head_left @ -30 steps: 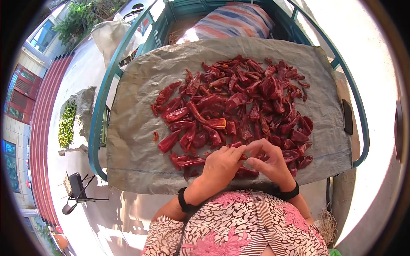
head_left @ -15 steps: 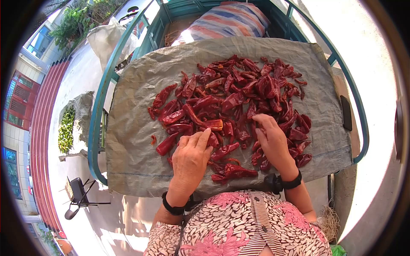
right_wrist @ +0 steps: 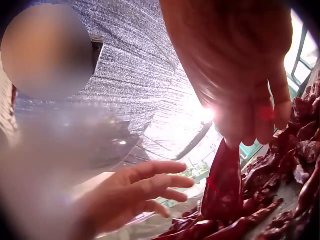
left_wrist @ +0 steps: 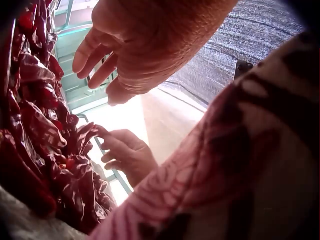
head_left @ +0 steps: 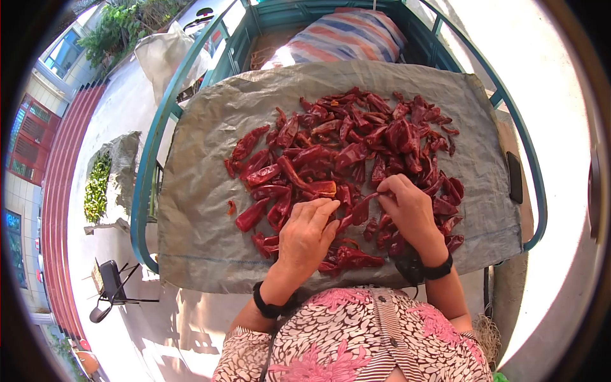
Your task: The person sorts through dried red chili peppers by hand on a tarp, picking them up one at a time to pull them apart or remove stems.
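Dried red peppers (head_left: 312, 155) lie in a broad, loose heap on a grey woven sheet (head_left: 197, 191). My right hand (head_left: 414, 213) pinches one red pepper (head_left: 364, 210) by its end, between thumb and fingertips. In the right wrist view that pepper (right_wrist: 222, 185) hangs down from the fingertips, its wide end low over the heap. To the left, my left hand (head_left: 307, 234) hovers over the near peppers, fingers extended and loosely bent. The left wrist view shows the left hand (left_wrist: 145, 45) with nothing between its fingers.
A teal metal rail (head_left: 153, 153) runs around the cart, with a striped bag (head_left: 347, 35) at the back. A dark phone (head_left: 514, 177) lies at the sheet's right edge. A black chair (head_left: 113, 280) and green peppers (head_left: 97, 186) are on the ground at left.
From together near the front edge, my hands have parted. The right hand has moved up and right and now holds a pepper; the left went left, then slightly back toward the middle.
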Motion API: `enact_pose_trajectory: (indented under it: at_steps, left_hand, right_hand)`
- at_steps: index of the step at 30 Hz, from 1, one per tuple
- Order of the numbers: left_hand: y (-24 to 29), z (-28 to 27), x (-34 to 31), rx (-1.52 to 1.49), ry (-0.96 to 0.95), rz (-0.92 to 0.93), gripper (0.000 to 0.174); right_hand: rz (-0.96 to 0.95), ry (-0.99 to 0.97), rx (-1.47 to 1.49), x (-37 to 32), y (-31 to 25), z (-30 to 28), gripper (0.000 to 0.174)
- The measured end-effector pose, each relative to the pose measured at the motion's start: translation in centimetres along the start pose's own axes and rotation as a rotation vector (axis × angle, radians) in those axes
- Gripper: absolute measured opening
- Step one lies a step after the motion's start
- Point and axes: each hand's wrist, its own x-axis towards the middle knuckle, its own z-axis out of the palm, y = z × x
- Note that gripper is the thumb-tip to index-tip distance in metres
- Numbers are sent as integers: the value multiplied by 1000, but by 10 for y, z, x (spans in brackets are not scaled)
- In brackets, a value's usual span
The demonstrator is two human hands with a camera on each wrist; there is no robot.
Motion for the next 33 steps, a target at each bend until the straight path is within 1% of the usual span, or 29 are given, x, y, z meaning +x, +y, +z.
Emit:
enact_pose_trajectory:
  at_steps: [1,3,4,5,6,7,8,9,10,12,15,18,19,22,25,26,28,31,33]
  left_hand:
    - [4,1,2,-41,22,5,39]
    - [14,5,7,-126,63,20,41]
    - [16,8,7,-151,30,29,40]
    - [17,12,6,-176,-3,38,39]
    - [16,15,5,-200,-35,47,38]
    - [13,17,3,-177,-123,65,33]
    - [12,16,1,-169,-166,62,31]
    - [12,16,-1,-160,-208,58,29]
    - [11,15,-2,-150,-249,53,28]
    - [10,13,-2,-162,-230,32,27]
    - [11,17,-3,-138,-250,25,28]
    - [15,27,-1,-109,-246,58,31]
    - [16,28,0,-103,-238,73,33]
    - [17,27,2,-66,-226,125,37]
    - [11,27,1,-74,-242,89,39]
    - [11,26,1,-92,-220,74,39]
    - [12,25,1,-129,-179,40,41]
    - [24,22,7,-224,-80,-23,42]
    - [24,25,10,-200,-70,50,42]
  right_hand:
    - [-8,42,62,-5,-7,-5,13]
    - [51,-11,243,-16,-18,-12,10]
    - [80,-36,334,-21,-24,-15,9]
    - [220,-149,533,-26,-29,-20,8]
    - [274,-192,619,-32,-28,-20,9]
    - [327,-235,705,-36,-26,-19,10]
    - [377,-279,792,-40,-23,-18,11]
    - [463,-313,919,-44,-18,-18,14]
    - [462,-281,868,-45,-13,-18,14]
    - [459,-218,767,-47,-5,-16,12]
    - [188,36,151,-42,9,2,13]
    - [159,22,-143,-32,10,16,23]
    - [145,34,-201,-29,13,22,30]
    - [210,-46,-315,-23,17,32,31]
    - [201,37,-180,-20,20,34,30]
    - [224,42,-106,-21,18,31,30]
    - [275,46,40,-23,0,13,28]
    - [320,-95,547,-32,-8,1,25]
    - [331,-192,766,-38,-10,-1,24]
